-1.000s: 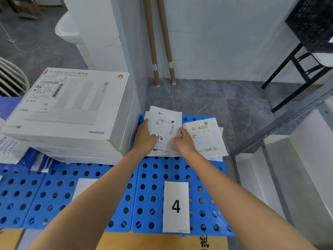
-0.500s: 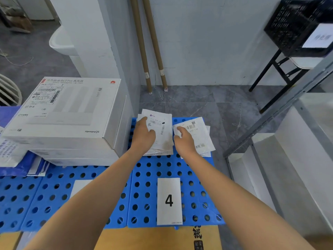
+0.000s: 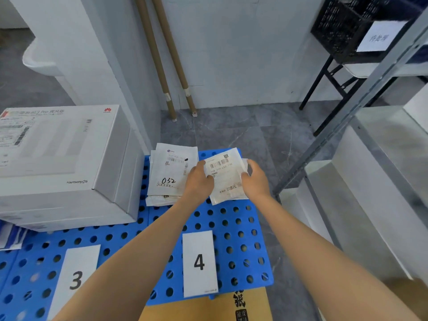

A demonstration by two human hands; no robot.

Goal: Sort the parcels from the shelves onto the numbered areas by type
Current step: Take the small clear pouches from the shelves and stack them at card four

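Note:
Two stacks of flat white parcels lie at the far end of the blue perforated pad (image 3: pixel 234 228), behind the card marked 4 (image 3: pixel 199 262). The left stack (image 3: pixel 171 172) has "032" handwritten on its top parcel. The right stack's top parcel (image 3: pixel 225 179) carries a barcode label and sits slightly askew. My left hand (image 3: pixel 199 181) grips this parcel's left edge, and my right hand (image 3: pixel 254 179) grips its right edge, thumb on top. Whether the parcel is lifted off the stack cannot be told.
A large white HarmonyOS box (image 3: pixel 64 158) is stacked on the pad by the card marked 3 (image 3: pixel 76 278), left of the parcels. A grey metal shelf frame (image 3: pixel 347 117) stands at the right, a black crate (image 3: pixel 342 24) above it. Two brown poles (image 3: pixel 162 66) lean on the wall.
My left hand left the "032" stack and moved right onto the barcode parcel's left edge. My right hand shifted to that parcel's right edge.

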